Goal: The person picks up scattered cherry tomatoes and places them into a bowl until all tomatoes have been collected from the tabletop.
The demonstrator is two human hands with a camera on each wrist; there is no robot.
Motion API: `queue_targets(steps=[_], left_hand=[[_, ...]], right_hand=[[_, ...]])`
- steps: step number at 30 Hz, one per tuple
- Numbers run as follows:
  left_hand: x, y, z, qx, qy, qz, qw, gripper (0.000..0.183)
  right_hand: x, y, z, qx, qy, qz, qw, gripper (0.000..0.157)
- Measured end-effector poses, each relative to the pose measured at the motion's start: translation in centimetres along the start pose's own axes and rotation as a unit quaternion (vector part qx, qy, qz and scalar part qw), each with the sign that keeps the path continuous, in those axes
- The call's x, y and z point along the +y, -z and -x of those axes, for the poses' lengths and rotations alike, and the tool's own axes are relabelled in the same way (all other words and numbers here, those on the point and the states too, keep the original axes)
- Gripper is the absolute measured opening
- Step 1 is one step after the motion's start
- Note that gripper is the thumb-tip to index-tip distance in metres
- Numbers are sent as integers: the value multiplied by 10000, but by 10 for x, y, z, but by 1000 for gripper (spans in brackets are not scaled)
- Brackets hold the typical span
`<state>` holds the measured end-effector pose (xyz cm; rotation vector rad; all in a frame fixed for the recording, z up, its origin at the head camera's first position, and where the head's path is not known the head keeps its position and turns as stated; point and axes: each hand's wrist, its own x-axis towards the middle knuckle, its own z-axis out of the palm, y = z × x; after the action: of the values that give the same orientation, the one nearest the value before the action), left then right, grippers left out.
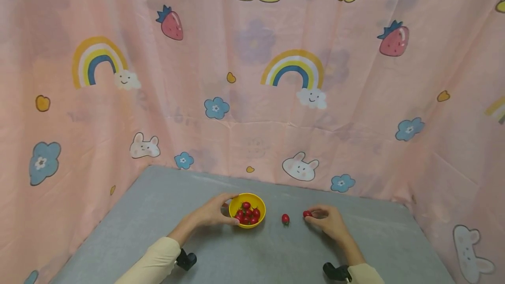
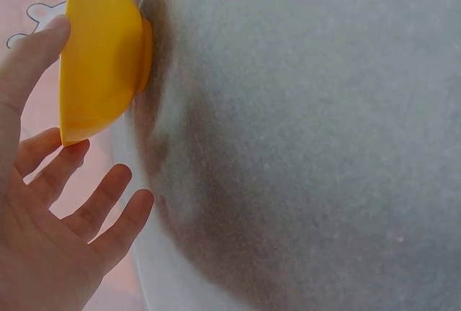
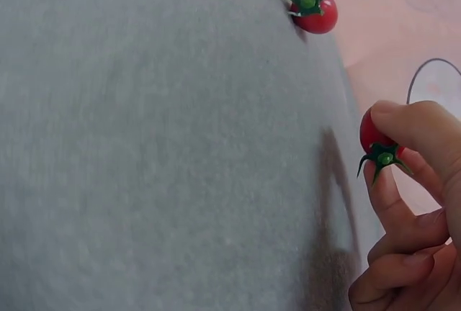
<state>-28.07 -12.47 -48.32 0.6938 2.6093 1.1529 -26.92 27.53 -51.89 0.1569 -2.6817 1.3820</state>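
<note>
A yellow bowl [image 1: 262, 219] with several cherry tomatoes [image 1: 247, 213] in it stands on the grey table. My left hand [image 1: 215, 211] grips the bowl by its rim, thumb on the near side and fingers on the far side; in the left wrist view the other fingers are spread below the bowl [image 2: 104, 59]. Between thumb and fingertips my right hand [image 1: 329, 221] pinches a cherry tomato [image 3: 373, 134] with a green calyx, above the table. Another cherry tomato [image 1: 285, 218] lies on the table between the bowl and my right hand.
The grey tabletop [image 1: 252, 257] meets a pink patterned curtain [image 1: 252, 143] at its back edge, and the curtain also hangs along both sides. Dark camera mounts [image 1: 185, 259] are strapped at both wrists.
</note>
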Motion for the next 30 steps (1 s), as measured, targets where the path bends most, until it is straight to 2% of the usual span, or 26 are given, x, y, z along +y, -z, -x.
queue_targets(steps=[11, 30], left_hand=[[0, 0, 1, -23, 23, 7, 10000, 81], [-2, 0, 1, 22, 45, 3, 10000, 81]], right_hand=[[-13, -11, 7, 102, -284, -498, 9983, 33], [-47, -38, -9, -85, 213, -584, 9980, 26]])
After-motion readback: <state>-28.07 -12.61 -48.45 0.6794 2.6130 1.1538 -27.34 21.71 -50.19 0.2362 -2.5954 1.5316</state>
